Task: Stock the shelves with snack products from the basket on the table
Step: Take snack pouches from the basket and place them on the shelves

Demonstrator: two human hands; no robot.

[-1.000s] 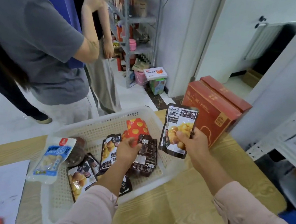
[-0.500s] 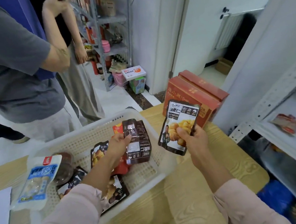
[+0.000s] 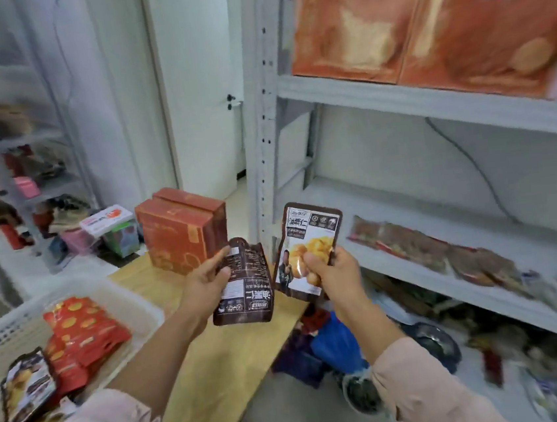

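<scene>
Looking down from the head camera, the left hand (image 3: 205, 283) grips a brown pouch (image 3: 248, 293) at the centre, with the thumb on its visible face and the fingers curled behind. At 3 o'clock of it, the right hand (image 3: 332, 274) pinches a second pouch (image 3: 311, 238) upright, its printed front facing the camera. The two pouches are just beside each other, above the table (image 3: 217, 365) edge. The basket (image 3: 143, 311) sits at 8 o'clock with red packs (image 3: 82, 324) inside. The shelf (image 3: 372, 201) runs at 3 o'clock and carries blurred flat packs. Red boxes (image 3: 176, 235) stand on the table at 11 o'clock.

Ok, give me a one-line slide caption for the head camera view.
Left hand holds a brown pouch, right hand a chestnut pouch, by the shelf.
</scene>
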